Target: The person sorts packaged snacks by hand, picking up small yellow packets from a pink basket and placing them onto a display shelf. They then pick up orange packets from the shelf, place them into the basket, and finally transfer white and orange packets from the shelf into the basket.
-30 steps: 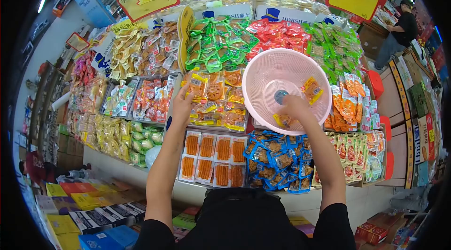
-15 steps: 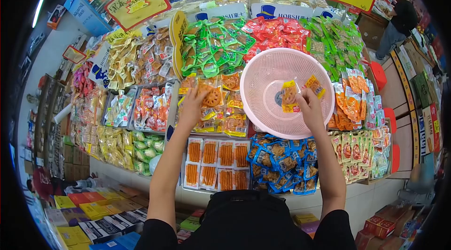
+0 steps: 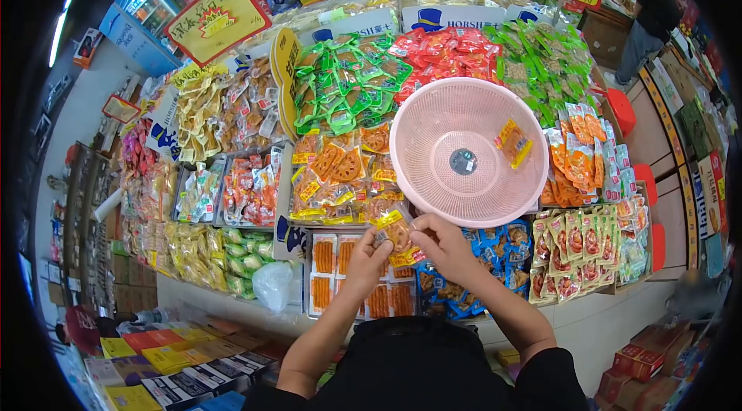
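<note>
Packet (image 3: 398, 230), clear with yellow bands, sits at the lower centre of the frame, its left edge pinched in the left hand (image 3: 365, 263) and its right edge in the right hand (image 3: 448, 250), each grip closed on it. A pink basket (image 3: 421, 156), right of centre, holds another packet (image 3: 513, 144) on its right side.

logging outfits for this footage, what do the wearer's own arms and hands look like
Short black sleeves end around the elbows and match the black top. Below them, the forearms are bare, with nothing visible worn on them. The left hand and right hand are both ungloved.
</note>
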